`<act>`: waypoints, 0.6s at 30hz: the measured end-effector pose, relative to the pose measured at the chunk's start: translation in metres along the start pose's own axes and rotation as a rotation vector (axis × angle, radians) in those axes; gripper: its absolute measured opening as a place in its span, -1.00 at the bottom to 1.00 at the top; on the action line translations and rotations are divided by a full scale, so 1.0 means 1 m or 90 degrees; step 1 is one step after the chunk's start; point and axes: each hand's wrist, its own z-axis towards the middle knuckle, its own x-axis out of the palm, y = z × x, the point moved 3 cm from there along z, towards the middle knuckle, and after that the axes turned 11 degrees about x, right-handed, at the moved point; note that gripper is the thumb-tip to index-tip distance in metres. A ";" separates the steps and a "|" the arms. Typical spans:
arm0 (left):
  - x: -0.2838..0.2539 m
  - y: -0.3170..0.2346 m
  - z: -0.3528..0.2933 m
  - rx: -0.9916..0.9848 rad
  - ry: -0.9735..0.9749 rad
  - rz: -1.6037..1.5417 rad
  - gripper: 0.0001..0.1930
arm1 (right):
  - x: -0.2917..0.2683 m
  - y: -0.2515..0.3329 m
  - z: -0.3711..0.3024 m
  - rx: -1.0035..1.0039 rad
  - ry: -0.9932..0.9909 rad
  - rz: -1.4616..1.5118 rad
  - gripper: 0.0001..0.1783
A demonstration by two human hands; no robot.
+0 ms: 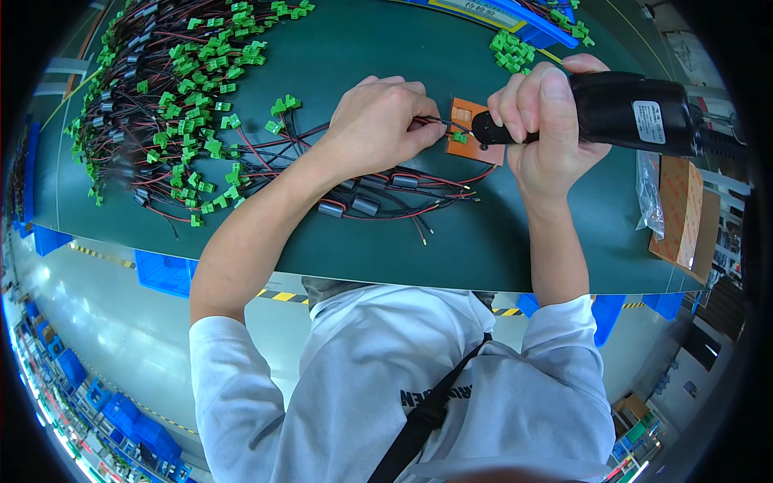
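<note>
My right hand (547, 121) is wrapped round a black electric screwdriver (628, 111), held nearly level with its tip toward the left. That tip is at a small green terminal connector (459, 137) on an orange block (483, 151). Just left of the block, my left hand (385, 121) pinches thin wires that lead to the green connector. Below that hand lie several red and black wire leads with black cylinders (365, 206) on them and bare ends pointing right. Whether the screwdriver's bit touches the connector is too small to tell.
A large heap of wire harnesses with green connectors (189, 113) covers the table's left side. Loose green connectors (512, 51) lie at the back, by a blue bin (531, 30). A cardboard box (684, 213) and a clear plastic bag (649, 193) sit at the right edge.
</note>
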 end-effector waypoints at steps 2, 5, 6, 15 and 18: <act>0.000 0.000 0.000 0.000 0.001 -0.002 -0.78 | 0.000 -0.002 0.002 0.004 -0.011 0.001 -0.75; -0.001 0.001 0.001 0.019 -0.007 0.010 -0.78 | 0.002 -0.003 0.002 -0.019 0.022 -0.011 -0.81; 0.000 0.000 0.001 0.021 -0.003 0.010 -0.78 | 0.004 -0.003 0.003 0.001 0.009 -0.025 -0.84; -0.001 -0.003 0.004 0.010 0.018 0.003 -0.78 | 0.004 -0.005 0.005 -0.014 -0.005 -0.056 -0.86; -0.005 -0.006 0.005 -0.008 0.021 0.005 -0.77 | 0.005 -0.004 0.006 -0.036 -0.022 -0.123 -0.85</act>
